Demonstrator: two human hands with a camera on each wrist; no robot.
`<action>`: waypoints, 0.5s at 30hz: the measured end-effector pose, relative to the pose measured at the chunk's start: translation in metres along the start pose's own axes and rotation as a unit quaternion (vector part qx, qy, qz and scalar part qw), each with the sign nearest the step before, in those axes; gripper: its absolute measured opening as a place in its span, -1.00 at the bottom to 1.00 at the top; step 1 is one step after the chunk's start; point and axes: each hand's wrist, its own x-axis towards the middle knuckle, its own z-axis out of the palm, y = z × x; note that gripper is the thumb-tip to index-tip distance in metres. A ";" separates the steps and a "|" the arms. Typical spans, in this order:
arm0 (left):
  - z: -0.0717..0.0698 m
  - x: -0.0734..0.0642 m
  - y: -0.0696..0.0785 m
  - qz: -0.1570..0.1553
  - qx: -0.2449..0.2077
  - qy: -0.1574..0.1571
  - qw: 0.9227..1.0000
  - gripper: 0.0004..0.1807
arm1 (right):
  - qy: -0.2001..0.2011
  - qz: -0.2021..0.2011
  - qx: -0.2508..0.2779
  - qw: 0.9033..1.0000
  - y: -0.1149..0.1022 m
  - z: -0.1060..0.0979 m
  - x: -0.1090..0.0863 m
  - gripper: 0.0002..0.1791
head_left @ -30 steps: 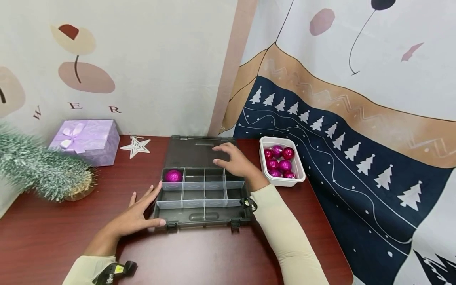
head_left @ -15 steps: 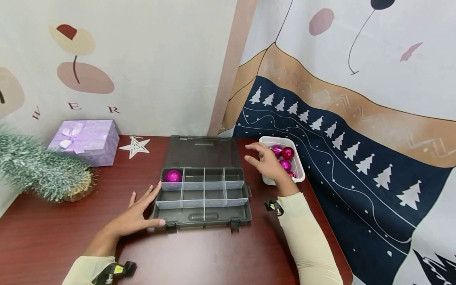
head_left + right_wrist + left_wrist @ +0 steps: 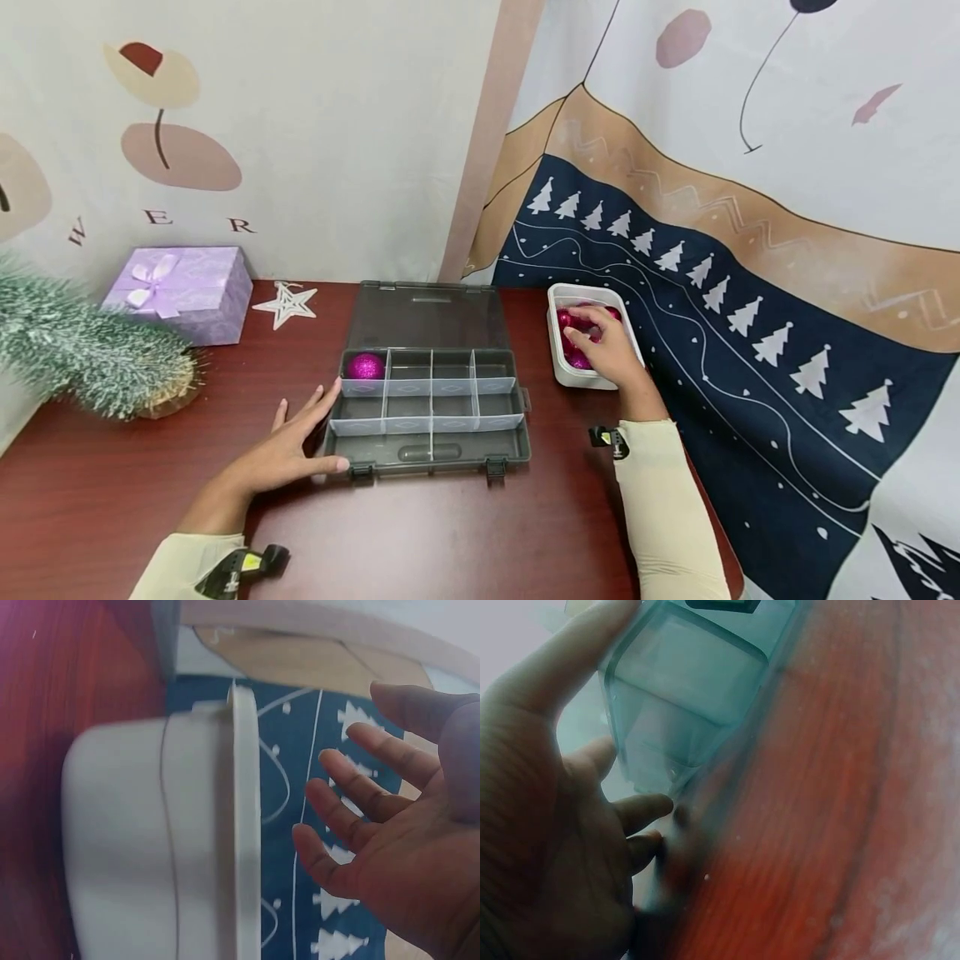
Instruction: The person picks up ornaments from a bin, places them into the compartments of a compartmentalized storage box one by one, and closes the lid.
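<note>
A dark see-through compartment box (image 3: pixel 480 447) lies on the table with its lid laid back. One glittery magenta bauble (image 3: pixel 366 367) sits in its back left compartment. Against the box's left side rests my left hand (image 3: pixel 277 460), fingers spread and thumb at the front left corner. My right hand (image 3: pixel 611 354) hovers over a white plastic tub (image 3: pixel 583 380) holding several shiny baubles (image 3: pixel 577 360), partly hidden by the hand. In the right wrist view, the fingers (image 3: pixel 367 784) are loosely spread above the tub's rim, with nothing between them.
At the back left stand a lilac gift box (image 3: pixel 198 292) with a bow and a frosted miniature tree (image 3: pixel 82 354). A white star (image 3: pixel 287 306) lies beside the gift box. The red-brown table (image 3: pixel 442 542) meets a patterned cloth (image 3: pixel 720 392) on the right.
My right hand has moved right, from above the compartment box to over the tub of baubles. My left hand and the bauble in the box have stayed in place.
</note>
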 end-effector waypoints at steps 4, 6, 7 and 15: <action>0.000 0.000 0.000 -0.002 -0.002 -0.002 1.000 0.34 | 0.004 0.037 -0.011 0.999 0.012 -0.011 -0.005 -0.57; 0.000 0.000 0.001 -0.003 -0.003 -0.003 1.000 0.34 | 0.000 0.055 -0.016 0.998 0.017 -0.015 -0.007 -0.57; 0.000 0.000 0.001 -0.003 -0.003 -0.003 1.000 0.34 | -0.004 0.064 -0.018 0.998 0.020 -0.017 -0.007 -0.57; 0.000 -0.001 0.001 0.003 0.001 0.003 1.000 0.32 | -0.051 0.106 -0.075 0.990 0.038 -0.023 -0.007 -0.59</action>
